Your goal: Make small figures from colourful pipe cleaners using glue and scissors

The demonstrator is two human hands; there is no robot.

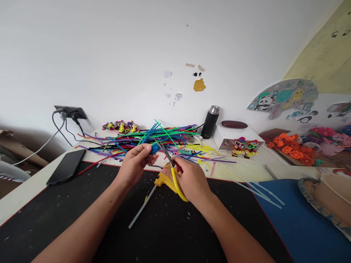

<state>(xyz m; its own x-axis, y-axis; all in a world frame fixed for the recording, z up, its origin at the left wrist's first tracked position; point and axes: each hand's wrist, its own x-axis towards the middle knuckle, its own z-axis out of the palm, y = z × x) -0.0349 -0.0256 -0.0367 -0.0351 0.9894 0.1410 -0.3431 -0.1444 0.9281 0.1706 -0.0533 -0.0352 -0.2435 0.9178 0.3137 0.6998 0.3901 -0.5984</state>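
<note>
In the head view, the left hand (137,160) pinches a small blue piece (154,148). The right hand (193,177) grips the yellow-handled scissors (173,176), whose blades come near this piece; whether they touch, I cannot tell. From the hands, a yellow glue gun (165,180) lies at 6 o'clock, colourful pipe cleaners (164,138) at 12, a black phone (66,167) at 9, and a dark flask (210,123) between 1 and 2.
</note>
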